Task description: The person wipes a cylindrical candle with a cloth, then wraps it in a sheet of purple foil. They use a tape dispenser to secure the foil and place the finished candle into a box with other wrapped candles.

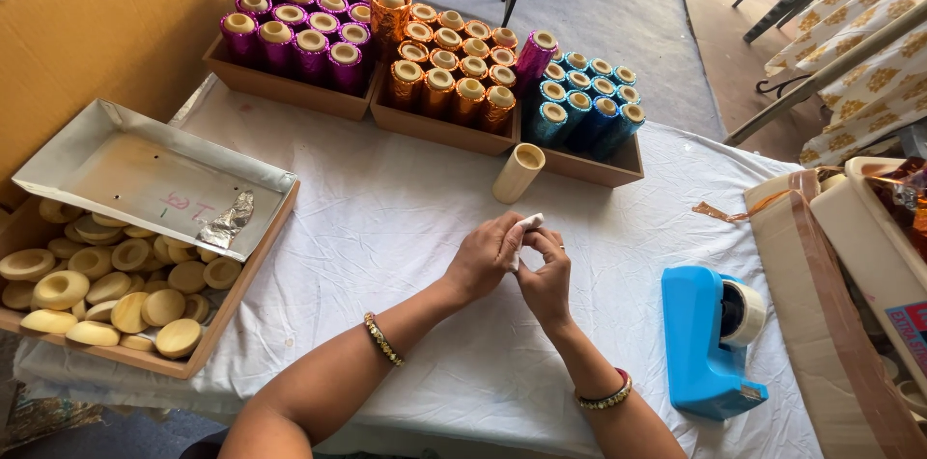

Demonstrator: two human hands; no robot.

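My left hand (pixel 486 256) and my right hand (pixel 547 278) meet over the white cloth (pixel 386 227) at the table's middle. Together they pinch a small white piece (pixel 528 224) that sticks up between the fingertips. What the piece is cannot be made out. A plain cream tube (pixel 519 172) lies on the cloth just beyond my hands, in front of the wooden trays.
Three wooden trays hold foil-wrapped tubes: purple (pixel 294 34), copper (pixel 449 68), blue (pixel 587 97). A tray of cream discs (pixel 106 290) sits at left under a metal tray (pixel 145 174). A blue tape dispenser (pixel 710 333) stands at right, beside cardboard boxes (pixel 830 295).
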